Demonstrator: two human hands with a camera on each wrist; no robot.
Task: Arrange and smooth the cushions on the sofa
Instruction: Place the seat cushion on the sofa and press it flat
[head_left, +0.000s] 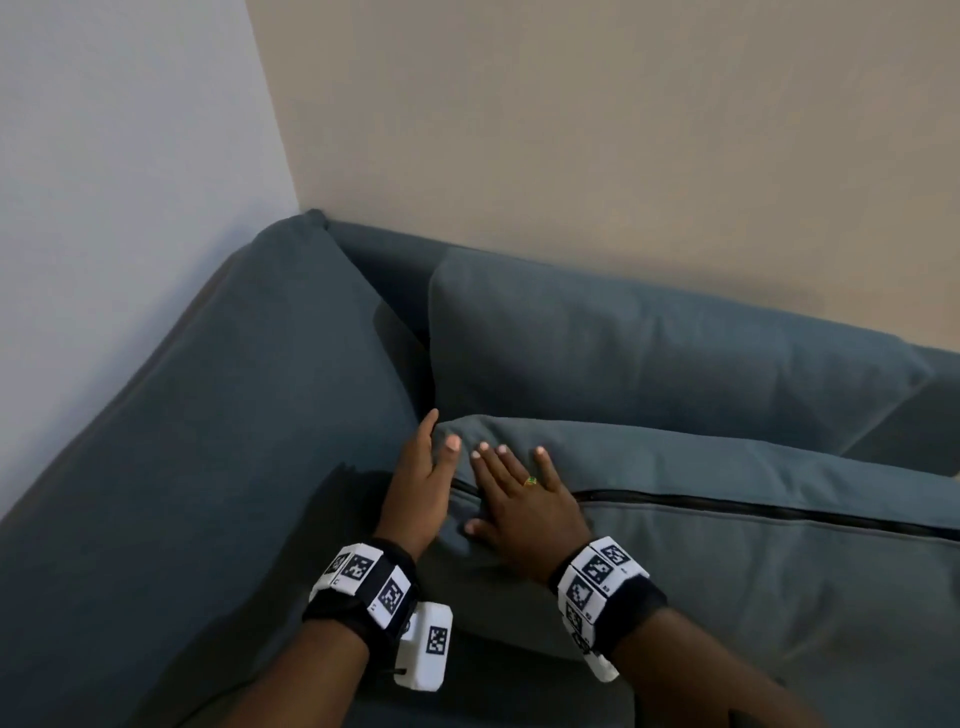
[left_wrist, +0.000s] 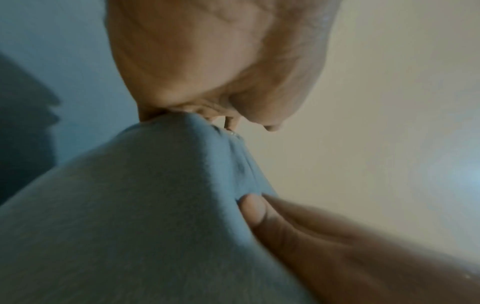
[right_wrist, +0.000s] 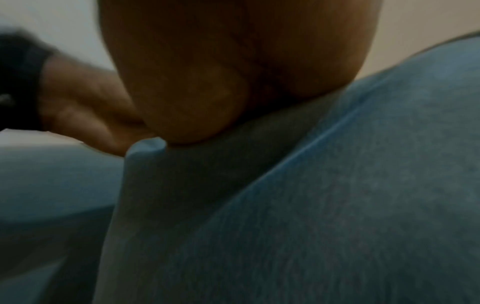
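Cushion (head_left: 727, 519) corner under both flat hands, beside sofa armrest (head_left: 234, 389).

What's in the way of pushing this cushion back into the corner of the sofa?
Nothing visible. Both the left hand and the right hand already lie flat on the loose cushion, and the gap toward the back cushion and armrest shows only sofa fabric.

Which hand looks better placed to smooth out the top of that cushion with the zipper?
The right hand, probably. It already lies flat with spread fingers on the loose cushion, just by the zipper. The left hand sits at the cushion's corner beside the armrest, better suited to steadying it.
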